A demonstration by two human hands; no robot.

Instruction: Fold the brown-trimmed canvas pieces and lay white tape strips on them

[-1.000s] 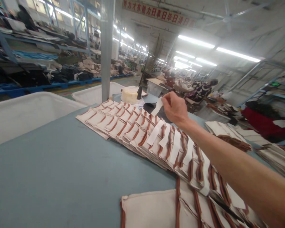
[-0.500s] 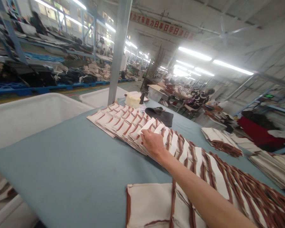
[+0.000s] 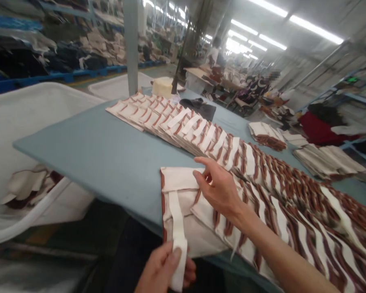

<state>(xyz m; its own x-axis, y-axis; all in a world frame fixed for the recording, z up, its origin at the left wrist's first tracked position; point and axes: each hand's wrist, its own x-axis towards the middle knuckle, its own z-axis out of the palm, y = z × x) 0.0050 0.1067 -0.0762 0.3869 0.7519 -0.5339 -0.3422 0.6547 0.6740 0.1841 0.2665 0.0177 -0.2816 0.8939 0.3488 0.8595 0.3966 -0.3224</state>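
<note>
My left hand point(image 3: 161, 266) is at the table's near edge, thumb and fingers closed on white strips point(image 3: 177, 215). One strip runs up from the hand over a cream fabric piece with brown edging point(image 3: 178, 179). Over the top right of that piece is my right hand point(image 3: 221, 183), thumb and index finger apart, with nothing visible between them. Its other fingers are curled and partly hidden. To the right lies an overlapping row of similar pieces point(image 3: 230, 221), several with white strips on them. Behind it a longer overlapping row point(image 3: 198, 132) crosses the table diagonally.
The blue-grey table point(image 3: 103, 150) has a dark cloth point(image 3: 199, 108), a yellowish block point(image 3: 162, 86) and more fabric stacks point(image 3: 329, 158) on it. A white bin point(image 3: 49, 91) with fabric pieces stands left. A metal post point(image 3: 131, 49) rises behind the table. Another person point(image 3: 253, 91) is farther back.
My right hand has come back from the far row to the near cream piece and opened. My left hand has entered view holding white strips. The camera has tilted down.
</note>
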